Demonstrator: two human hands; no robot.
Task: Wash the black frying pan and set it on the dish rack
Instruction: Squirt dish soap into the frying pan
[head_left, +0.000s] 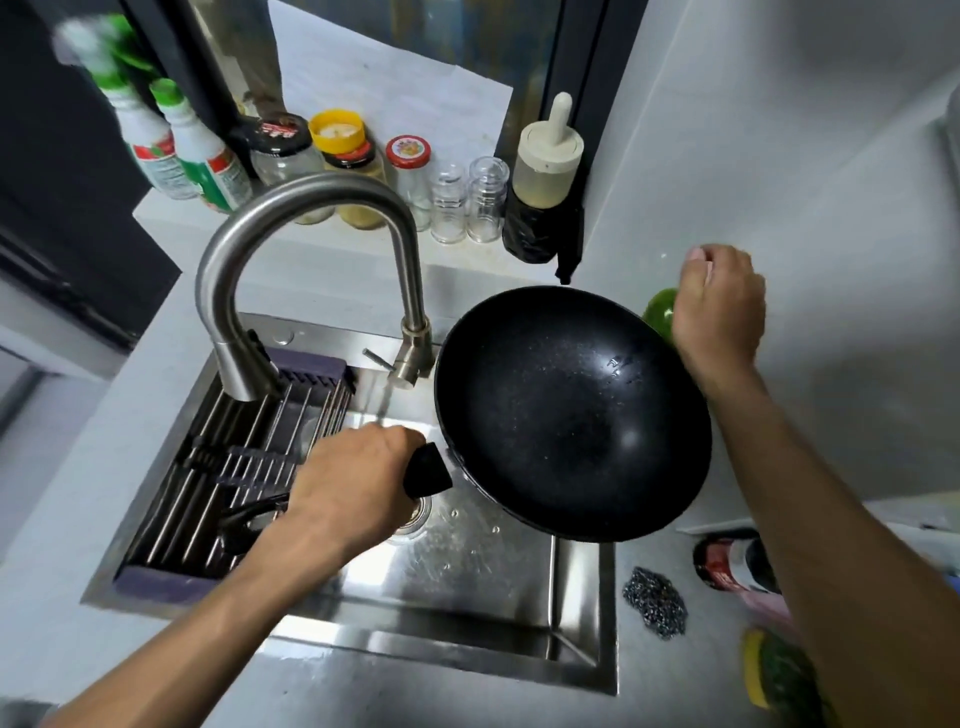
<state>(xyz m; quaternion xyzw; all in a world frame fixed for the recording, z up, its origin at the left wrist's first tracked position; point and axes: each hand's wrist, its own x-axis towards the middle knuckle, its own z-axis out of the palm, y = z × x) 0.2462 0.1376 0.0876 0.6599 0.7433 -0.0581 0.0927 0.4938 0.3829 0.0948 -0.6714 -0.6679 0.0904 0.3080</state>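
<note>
The big black frying pan (571, 410) is round, wet and tipped over the sink's right side. The dish rack (234, 467) lies across the sink's left side.

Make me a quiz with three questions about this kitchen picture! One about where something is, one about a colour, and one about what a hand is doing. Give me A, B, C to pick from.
1. Where is the dish rack?
A. Over the left part of the sink
B. On the windowsill
C. On the counter at the right

2. What colour is the frying pan?
A. Red
B. Silver
C. Black

3. What is the left hand doing?
A. Gripping the pan's handle
B. Turning the tap
C. Resting flat on the counter

Answers:
1. A, the rack's metal bars span the left side of the sink, under the tap.
2. C, the whole pan is black inside and out.
3. A, its fingers are wrapped round the black handle, while the right hand is raised beyond the pan's far rim.
</note>
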